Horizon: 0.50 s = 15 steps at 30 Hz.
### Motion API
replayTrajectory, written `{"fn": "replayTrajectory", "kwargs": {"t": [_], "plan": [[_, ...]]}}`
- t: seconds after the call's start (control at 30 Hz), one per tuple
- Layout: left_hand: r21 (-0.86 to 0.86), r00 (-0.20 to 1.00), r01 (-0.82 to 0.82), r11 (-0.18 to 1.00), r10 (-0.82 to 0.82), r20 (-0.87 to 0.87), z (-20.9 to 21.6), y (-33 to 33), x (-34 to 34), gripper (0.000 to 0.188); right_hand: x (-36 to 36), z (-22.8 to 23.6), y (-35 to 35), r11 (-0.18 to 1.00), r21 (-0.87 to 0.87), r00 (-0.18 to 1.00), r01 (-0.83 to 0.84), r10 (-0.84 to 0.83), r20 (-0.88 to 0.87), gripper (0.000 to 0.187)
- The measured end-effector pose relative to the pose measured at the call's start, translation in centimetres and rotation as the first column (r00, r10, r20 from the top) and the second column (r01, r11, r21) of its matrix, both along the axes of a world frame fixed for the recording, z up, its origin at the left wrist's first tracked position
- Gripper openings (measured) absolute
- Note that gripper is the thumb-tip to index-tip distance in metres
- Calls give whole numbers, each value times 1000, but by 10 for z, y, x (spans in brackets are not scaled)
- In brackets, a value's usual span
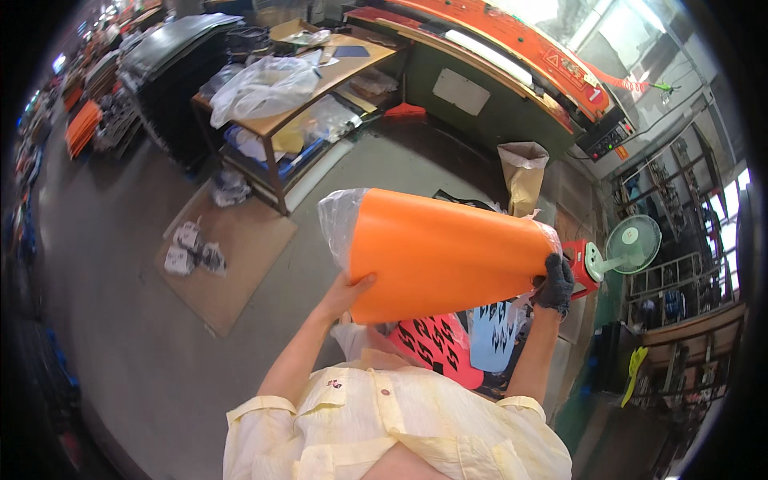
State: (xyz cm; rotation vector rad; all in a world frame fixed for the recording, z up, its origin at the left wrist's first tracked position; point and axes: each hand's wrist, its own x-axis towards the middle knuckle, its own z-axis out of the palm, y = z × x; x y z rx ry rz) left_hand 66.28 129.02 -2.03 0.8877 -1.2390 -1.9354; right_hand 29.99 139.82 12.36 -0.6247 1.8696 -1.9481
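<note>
A large orange sheet (448, 260), smooth and gently curved, is held up in front of my body by both hands. Clear plastic film (342, 228) sticks out past its left end, and more shows at the right end. My bare left hand (348, 294) grips the sheet's lower left edge, thumb on the front face. On the right end, my right hand (554, 286) closes round the edge in a dark grey glove. Below the sheet are a pink-red piece (440, 346) and a light blue piece (492, 336), both with black marks, partly hidden.
A wooden table (344, 68) with plastic bags stands ahead left, near a long orange machine (512, 40). Brown board (228, 248) lies on the floor. A paper sack (524, 180) stands beyond the sheet; a green fan (632, 244) on a red stool (582, 268) is at right.
</note>
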Motion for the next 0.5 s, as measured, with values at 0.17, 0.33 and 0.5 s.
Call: {"fn": "replayTrajectory", "kwargs": {"t": [0.17, 0.33, 0.5], "plan": [[82, 1000, -4, 997, 5, -6, 16, -147, -37, 29, -38, -31, -123, 982, 162, 994, 98, -87, -69, 30], [63, 999, -24, 998, 22, 38, 47, -278, -75, 28, -66, -21, -243, 992, 86, 989, 96, -104, 103, 26], [-5, 998, -5, 1000, 5, -57, 64, -406, -117, 25, -109, -2, -348, 996, 72, 998, 59, -60, 17, 26]]}}
